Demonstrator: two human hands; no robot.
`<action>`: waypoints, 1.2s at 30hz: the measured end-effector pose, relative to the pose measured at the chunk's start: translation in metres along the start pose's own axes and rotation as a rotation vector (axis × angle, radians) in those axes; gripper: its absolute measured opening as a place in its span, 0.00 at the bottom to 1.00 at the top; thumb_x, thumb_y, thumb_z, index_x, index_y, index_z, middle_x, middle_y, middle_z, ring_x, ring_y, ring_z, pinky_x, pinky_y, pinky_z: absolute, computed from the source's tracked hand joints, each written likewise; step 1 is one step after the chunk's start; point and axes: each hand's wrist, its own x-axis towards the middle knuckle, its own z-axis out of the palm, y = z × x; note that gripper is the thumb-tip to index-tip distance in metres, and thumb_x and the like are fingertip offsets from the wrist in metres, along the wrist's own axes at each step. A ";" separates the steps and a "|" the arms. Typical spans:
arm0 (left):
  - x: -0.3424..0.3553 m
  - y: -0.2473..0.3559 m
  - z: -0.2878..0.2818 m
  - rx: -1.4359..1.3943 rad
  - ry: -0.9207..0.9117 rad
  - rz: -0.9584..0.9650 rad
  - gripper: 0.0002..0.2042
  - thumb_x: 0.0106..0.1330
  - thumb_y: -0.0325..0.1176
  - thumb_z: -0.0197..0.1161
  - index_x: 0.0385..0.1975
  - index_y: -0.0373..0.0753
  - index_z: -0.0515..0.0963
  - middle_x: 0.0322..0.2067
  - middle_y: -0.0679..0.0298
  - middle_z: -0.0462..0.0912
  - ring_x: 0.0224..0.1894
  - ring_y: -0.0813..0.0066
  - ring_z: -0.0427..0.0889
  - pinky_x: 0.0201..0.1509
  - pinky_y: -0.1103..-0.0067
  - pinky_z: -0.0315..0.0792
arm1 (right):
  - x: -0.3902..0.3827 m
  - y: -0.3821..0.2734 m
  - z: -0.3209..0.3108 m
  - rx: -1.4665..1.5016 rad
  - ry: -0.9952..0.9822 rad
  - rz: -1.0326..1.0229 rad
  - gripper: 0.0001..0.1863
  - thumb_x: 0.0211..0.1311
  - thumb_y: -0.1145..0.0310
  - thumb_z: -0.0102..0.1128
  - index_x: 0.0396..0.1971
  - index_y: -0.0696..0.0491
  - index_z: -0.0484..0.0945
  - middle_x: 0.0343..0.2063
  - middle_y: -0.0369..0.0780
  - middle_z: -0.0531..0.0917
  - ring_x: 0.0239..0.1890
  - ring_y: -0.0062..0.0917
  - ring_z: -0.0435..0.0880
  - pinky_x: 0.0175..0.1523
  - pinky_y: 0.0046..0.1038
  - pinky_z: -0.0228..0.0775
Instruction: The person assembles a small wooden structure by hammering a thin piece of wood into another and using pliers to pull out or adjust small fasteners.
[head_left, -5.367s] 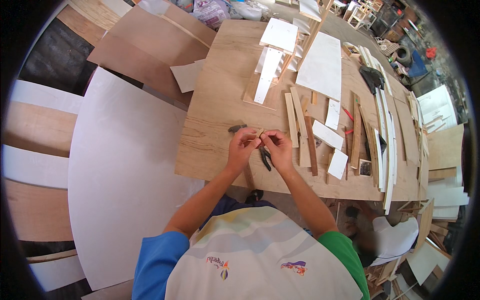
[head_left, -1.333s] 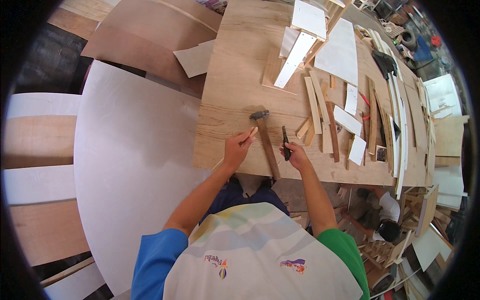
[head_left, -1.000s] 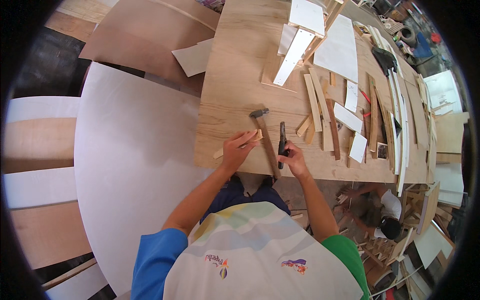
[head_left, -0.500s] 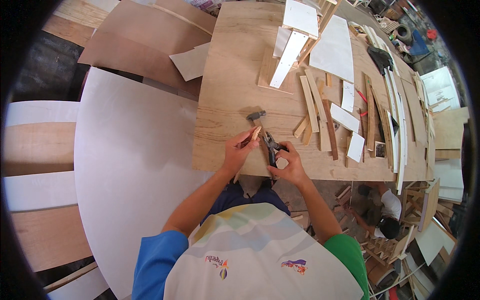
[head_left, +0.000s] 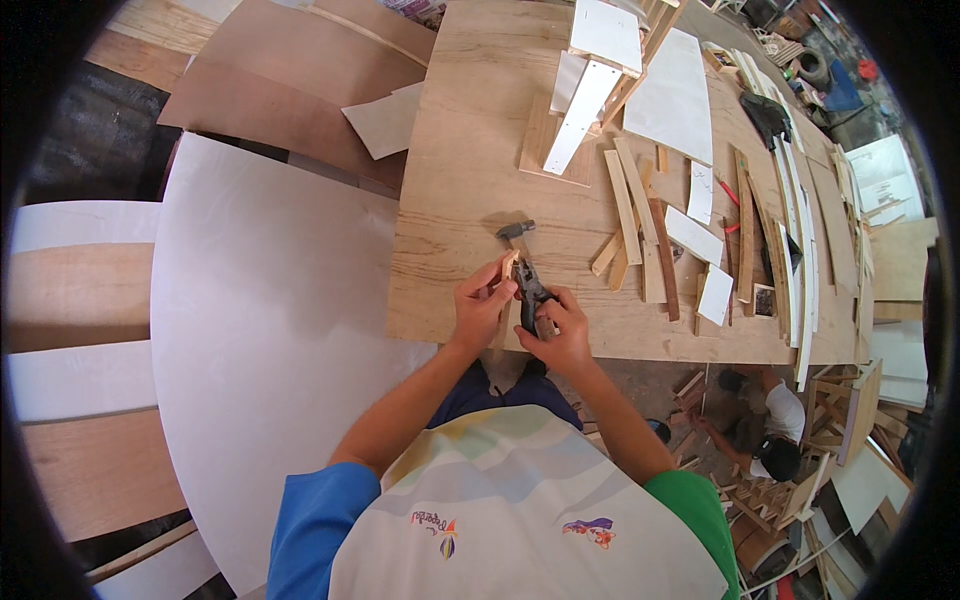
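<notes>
Compared with the frame half a second earlier, the pliers (head_left: pixel 530 292) have shifted leftward and the right hand (head_left: pixel 558 330) with them, so that their head now meets the upper end of a narrow wooden strip (head_left: pixel 508 268). The left hand (head_left: pixel 482 308) has its fingers closed around this strip near that end, the piece standing just above the near part of the wooden counter (head_left: pixel 455 170). The fingers of the right hand grasp the pliers by their dark handles. A hammer (head_left: pixel 516 230) lies on the counter beyond the hands, its handle running beneath the pliers toward the near edge. To the right, loose wooden slats (head_left: pixel 622 205) lie beside white offcuts (head_left: pixel 694 236); farther back rises a wooden frame with a white top (head_left: pixel 605 38), next to a flat white panel (head_left: pixel 670 95). A large pale sheet (head_left: pixel 270 330) extends along the counter's left side. At lower right, another person (head_left: pixel 782 412) is low beside scattered wood.
</notes>
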 end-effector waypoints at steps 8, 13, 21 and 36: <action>0.000 -0.002 0.006 -0.014 0.051 0.047 0.17 0.64 0.23 0.60 0.53 0.27 0.74 0.43 0.63 0.79 0.40 0.80 0.75 0.43 0.82 0.72 | -0.003 -0.005 0.012 -0.036 0.054 0.066 0.18 0.38 0.75 0.73 0.26 0.58 0.69 0.42 0.51 0.78 0.37 0.41 0.80 0.39 0.31 0.74; -0.005 0.002 0.008 0.115 0.056 0.031 0.14 0.64 0.24 0.60 0.49 0.29 0.77 0.39 0.63 0.79 0.39 0.81 0.75 0.42 0.83 0.72 | -0.007 -0.004 0.027 -0.026 0.201 0.057 0.21 0.41 0.78 0.70 0.33 0.57 0.66 0.38 0.51 0.78 0.32 0.37 0.81 0.36 0.31 0.73; -0.015 0.023 0.033 0.402 0.112 0.164 0.10 0.63 0.26 0.60 0.42 0.28 0.79 0.29 0.69 0.78 0.29 0.84 0.71 0.30 0.85 0.65 | 0.004 -0.009 0.028 -0.184 0.208 0.059 0.21 0.46 0.78 0.64 0.42 0.61 0.70 0.30 0.50 0.77 0.31 0.44 0.80 0.34 0.35 0.72; -0.019 0.030 0.034 0.707 0.165 0.421 0.13 0.59 0.23 0.62 0.44 0.29 0.80 0.31 0.54 0.85 0.30 0.80 0.82 0.33 0.83 0.74 | 0.004 -0.017 0.032 -0.037 0.165 0.160 0.15 0.44 0.78 0.63 0.34 0.58 0.72 0.18 0.44 0.73 0.19 0.34 0.76 0.26 0.29 0.68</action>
